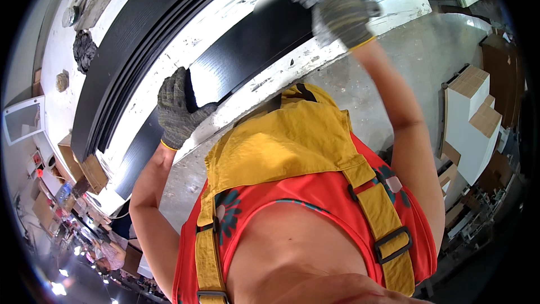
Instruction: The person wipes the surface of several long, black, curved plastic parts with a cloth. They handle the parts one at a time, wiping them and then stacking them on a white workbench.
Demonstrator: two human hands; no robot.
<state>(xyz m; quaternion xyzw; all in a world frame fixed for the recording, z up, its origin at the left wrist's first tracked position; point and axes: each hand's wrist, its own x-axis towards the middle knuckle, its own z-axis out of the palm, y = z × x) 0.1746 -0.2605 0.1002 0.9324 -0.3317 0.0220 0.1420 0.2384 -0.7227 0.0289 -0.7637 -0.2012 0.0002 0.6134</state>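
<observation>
A black board [247, 50] with a faint wood grain lies across a paint-smeared white worktable [264, 81] in front of me. My left hand [181, 104], in a dark grey knitted glove with a yellow cuff, rests on the board toward its left part. Its fingers lie flat and the thumb is stretched out to the near edge. At the right part of the board is my right hand [344, 14], gloved alike and smeared by motion. It presses a crumpled white cloth [322, 29] to the surface; the cloth is partly hidden under the glove.
Beyond the board lies a stack of black panels [126, 62]. Farther left on the table are a crumpled black rag [84, 52], a small tan lump [62, 81] and a stained slab [100, 1]. White panels with cardboard [469, 121] stand at the right on the concrete floor.
</observation>
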